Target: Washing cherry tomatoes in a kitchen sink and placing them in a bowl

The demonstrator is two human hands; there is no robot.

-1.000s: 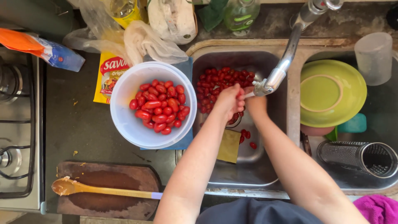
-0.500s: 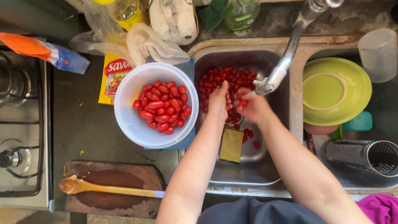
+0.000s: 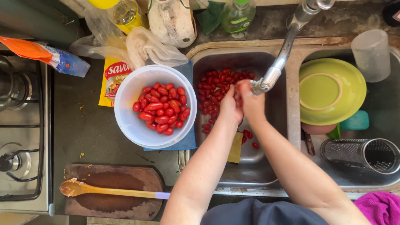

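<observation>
Both forearms reaching up from the lower edge into the left basin of the steel sink, meeting just under the tap spout. Left hand and right hand pressed side by side, fingers curled inward and close together; cannot tell what, if anything, sits inside them. Beyond and to the left of the fingertips, heaped at the basin's far end, the loose cherry tomatoes, the nearest ones touching the knuckles. Further left of the fingers, on a blue cloth, a white bowl part-filled with more tomatoes. A few strays below the wrists beside a yellow sponge.
</observation>
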